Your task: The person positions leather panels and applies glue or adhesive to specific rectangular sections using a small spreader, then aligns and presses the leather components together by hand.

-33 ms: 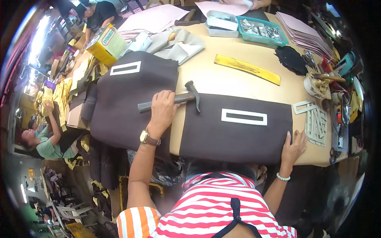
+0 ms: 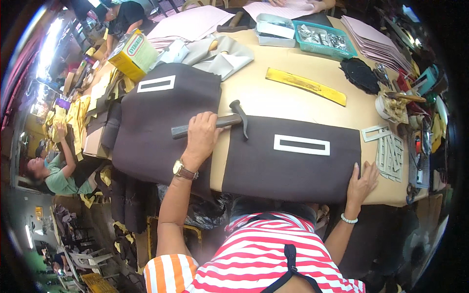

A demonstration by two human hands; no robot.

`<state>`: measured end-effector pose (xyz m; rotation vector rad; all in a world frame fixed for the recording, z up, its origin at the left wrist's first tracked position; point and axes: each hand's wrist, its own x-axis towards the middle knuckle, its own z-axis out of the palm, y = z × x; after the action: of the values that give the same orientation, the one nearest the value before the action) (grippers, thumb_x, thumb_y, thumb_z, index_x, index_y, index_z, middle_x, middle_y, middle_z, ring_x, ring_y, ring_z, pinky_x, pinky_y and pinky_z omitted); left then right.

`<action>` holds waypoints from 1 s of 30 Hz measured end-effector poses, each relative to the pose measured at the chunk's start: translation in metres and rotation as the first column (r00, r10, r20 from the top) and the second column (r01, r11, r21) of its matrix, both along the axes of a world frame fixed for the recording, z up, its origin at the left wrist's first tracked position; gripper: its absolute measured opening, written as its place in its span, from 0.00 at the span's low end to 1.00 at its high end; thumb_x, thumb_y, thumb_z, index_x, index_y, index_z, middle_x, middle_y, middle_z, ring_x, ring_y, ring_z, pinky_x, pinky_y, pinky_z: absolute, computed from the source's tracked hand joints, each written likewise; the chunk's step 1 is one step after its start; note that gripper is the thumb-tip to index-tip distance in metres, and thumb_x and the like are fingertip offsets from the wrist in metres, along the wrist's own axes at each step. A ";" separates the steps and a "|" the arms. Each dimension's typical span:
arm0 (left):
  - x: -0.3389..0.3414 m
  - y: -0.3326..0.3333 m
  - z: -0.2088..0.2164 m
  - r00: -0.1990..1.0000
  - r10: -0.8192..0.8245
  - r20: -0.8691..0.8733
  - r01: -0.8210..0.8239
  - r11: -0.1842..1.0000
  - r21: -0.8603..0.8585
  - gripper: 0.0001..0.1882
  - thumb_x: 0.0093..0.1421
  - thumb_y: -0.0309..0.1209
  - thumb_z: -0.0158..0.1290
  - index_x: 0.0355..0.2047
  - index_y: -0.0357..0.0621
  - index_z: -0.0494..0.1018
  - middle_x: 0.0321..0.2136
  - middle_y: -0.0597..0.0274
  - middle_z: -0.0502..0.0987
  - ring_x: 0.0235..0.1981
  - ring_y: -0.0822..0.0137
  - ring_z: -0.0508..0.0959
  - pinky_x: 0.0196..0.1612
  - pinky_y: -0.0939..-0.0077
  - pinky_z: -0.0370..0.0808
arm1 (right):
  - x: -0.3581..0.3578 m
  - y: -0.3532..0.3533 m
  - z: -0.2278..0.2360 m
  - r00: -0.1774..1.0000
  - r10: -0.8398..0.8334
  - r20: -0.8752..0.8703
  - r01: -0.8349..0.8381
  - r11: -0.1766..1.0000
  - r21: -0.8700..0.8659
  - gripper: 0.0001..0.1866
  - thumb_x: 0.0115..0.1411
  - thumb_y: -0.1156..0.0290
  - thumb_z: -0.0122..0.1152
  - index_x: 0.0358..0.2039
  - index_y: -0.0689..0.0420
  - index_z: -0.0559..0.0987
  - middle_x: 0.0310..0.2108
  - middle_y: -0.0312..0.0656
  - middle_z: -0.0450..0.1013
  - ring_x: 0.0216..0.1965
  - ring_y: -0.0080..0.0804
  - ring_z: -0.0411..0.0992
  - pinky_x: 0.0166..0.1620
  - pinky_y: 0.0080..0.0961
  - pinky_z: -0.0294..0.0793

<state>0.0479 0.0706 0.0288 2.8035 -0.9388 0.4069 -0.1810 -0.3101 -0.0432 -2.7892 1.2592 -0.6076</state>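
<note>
Your left hand (image 2: 202,134) grips the hammer (image 2: 229,120), so use your spread right hand (image 2: 362,183) to steady the dark panel (image 2: 288,173).

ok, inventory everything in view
Table: one, tan, centre
Sheets: at least two, brown, centre and left
Frames: two, white, on sheets
Loose frames: several, pale, right
Hammer: one, dark, over sheets' gap
Strip: one, yellow, upper centre
Tray: one, teal, far side
Box: at least one, pale, beside tray
Papers: many, pink, far side
Can: one, yellow, upper left
Fabric: some, grey, beside can
Clutter: many, mixed, right edge
People: several, mixed clothes, background
Left hand: one, bare, on hammer
Right hand: one, bare, at sheet's edge
</note>
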 end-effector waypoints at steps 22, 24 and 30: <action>0.066 0.040 -0.017 0.881 0.398 0.257 -0.280 0.875 -0.394 0.15 0.53 0.32 0.56 0.38 0.37 0.68 0.35 0.51 0.70 0.40 0.49 0.71 0.41 0.59 0.68 | 0.001 -0.001 -0.002 0.999 -0.026 -0.034 0.025 1.000 -0.019 0.26 0.62 0.54 0.48 0.56 0.57 0.65 0.59 0.51 0.58 0.62 0.55 0.51 0.59 0.58 0.50; 0.074 0.037 -0.020 0.878 0.422 0.228 -0.334 0.879 -0.340 0.15 0.52 0.32 0.57 0.38 0.38 0.68 0.36 0.52 0.70 0.41 0.50 0.71 0.40 0.59 0.68 | 0.003 0.002 0.002 0.998 -0.037 -0.041 0.037 0.999 0.002 0.26 0.62 0.54 0.48 0.56 0.57 0.65 0.59 0.52 0.59 0.62 0.55 0.52 0.59 0.58 0.50; 0.065 0.036 -0.009 0.908 0.400 0.124 -0.384 0.913 -0.139 0.22 0.52 0.36 0.58 0.43 0.37 0.67 0.39 0.53 0.68 0.43 0.52 0.70 0.42 0.59 0.69 | 0.001 -0.002 -0.005 1.000 -0.009 -0.029 0.009 1.000 -0.017 0.27 0.62 0.54 0.48 0.56 0.58 0.66 0.58 0.52 0.59 0.62 0.55 0.52 0.59 0.58 0.51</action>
<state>0.1131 0.1070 0.0194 2.8800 -0.3473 0.7065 -0.1796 -0.3123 -0.0481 -2.8178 1.2784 -0.5838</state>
